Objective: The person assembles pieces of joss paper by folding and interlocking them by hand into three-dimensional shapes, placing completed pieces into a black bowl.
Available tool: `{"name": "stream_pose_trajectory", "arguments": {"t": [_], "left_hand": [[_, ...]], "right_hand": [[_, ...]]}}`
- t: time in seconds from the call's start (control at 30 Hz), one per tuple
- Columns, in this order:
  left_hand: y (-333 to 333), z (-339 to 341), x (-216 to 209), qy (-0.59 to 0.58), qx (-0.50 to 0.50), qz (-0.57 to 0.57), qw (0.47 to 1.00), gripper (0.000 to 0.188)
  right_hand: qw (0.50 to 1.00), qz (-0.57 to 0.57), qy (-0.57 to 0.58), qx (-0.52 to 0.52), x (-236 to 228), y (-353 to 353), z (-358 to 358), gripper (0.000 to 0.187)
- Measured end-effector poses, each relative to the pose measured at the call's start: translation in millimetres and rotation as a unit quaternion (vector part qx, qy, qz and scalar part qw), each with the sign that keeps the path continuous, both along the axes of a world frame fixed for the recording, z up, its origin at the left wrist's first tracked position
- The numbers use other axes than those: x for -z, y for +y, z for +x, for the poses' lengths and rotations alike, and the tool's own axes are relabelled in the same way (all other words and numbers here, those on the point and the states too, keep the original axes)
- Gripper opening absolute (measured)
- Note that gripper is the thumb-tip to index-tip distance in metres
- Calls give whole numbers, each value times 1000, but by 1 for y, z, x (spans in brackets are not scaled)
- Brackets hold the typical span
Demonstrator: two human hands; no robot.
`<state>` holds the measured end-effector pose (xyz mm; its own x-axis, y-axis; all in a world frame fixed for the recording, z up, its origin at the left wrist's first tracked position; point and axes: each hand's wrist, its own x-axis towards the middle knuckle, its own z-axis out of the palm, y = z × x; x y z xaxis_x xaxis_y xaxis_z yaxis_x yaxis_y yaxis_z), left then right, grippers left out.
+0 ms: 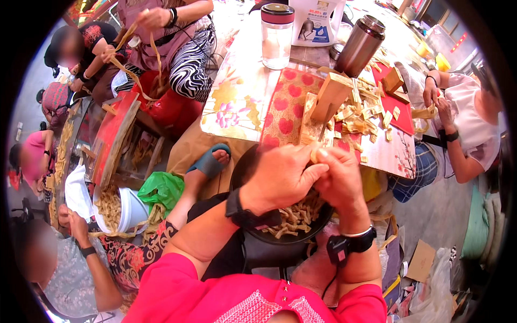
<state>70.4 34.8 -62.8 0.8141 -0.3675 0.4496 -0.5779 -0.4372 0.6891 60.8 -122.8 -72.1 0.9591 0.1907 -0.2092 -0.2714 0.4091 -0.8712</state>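
My left hand [283, 177] and my right hand [343, 180] meet in front of me, close to the table's near edge. Both are closed, thumbs and fingertips pressed together. A small pale bit seems to show between the fingertips, but the fingers hide most of it, so its kind is unclear. Below them sits a dark round pan [253, 232], partly covered by my wrists. Tan knotted strips [296, 218], resembling bean curd knots, lie in it. Just beyond my hands, a wooden block stand [331, 97] rests on the table, beside loose flat tan strips [358, 121].
A clear lidded jar [277, 40], a white jug [318, 24] and a brown metal flask [362, 46] stand at the table's back. People handle long strips at left and right. A white bucket [132, 207] of knots and a green bag [161, 189] are on the left.
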Motion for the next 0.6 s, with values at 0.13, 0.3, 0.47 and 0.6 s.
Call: {"name": "stream_pose_trajectory", "arguments": {"t": [0.13, 0.3, 0.47, 0.6], "left_hand": [[-13, -12, 6, 342, 89, -355, 866, 38], [-1, 3, -10, 299, 95, -632, 709, 32], [13, 15, -5, 27, -43, -465, 884, 33], [11, 3, -9, -173, -25, -232, 957, 30]], "right_hand": [[988, 127, 31, -79, 13, 13, -14, 31], [983, -107, -83, -124, -7, 24, -17, 24], [972, -192, -91, -99, -12, 23, -26, 14], [986, 124, -54, -97, -17, 23, -31, 28]]}}
